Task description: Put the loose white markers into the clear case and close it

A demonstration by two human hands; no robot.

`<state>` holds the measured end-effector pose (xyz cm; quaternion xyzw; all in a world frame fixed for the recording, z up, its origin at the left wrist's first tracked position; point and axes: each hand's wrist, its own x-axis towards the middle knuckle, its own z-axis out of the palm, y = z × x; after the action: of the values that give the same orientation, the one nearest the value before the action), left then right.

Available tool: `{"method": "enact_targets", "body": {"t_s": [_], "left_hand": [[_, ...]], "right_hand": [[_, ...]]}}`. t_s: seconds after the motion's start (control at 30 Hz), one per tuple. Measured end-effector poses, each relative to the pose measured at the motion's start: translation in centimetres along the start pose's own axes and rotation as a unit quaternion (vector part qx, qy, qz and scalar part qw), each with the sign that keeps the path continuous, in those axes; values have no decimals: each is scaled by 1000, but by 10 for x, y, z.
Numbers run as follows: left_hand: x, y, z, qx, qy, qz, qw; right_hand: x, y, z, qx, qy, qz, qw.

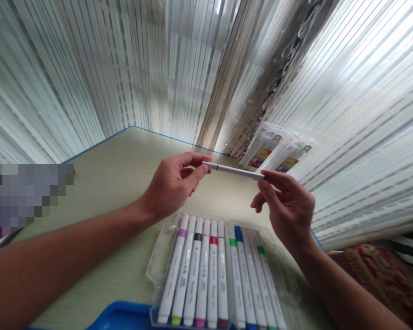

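A slim white marker pen with a dark ring near its left end is held level above the table. My left hand pinches the left end between thumb and fingertips. The right end is gripped by my right hand, also with thumb and fingers. Below the hands lies an open clear plastic case filled with several white markers. Their bands and ends show purple, black, red, green, blue and other colours.
The pale wooden table has a blue edge. Clear packages with yellow labels stand at its back right, against striped curtains. A blue plastic piece lies at the front. Patterned cloth is at the right.
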<state>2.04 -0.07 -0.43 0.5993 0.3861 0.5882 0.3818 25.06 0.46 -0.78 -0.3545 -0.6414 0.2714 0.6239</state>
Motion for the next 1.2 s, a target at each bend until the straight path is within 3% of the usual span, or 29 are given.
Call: {"method": "enact_targets", "body": {"t_s": [0.47, 1.2], "left_hand": [[0, 1, 0, 28, -17, 14, 999], [-1, 2, 1, 22, -37, -19, 999]], "right_hand": [[0, 2, -2, 6, -22, 12, 1000], [-1, 1, -1, -7, -33, 12, 999]]}}
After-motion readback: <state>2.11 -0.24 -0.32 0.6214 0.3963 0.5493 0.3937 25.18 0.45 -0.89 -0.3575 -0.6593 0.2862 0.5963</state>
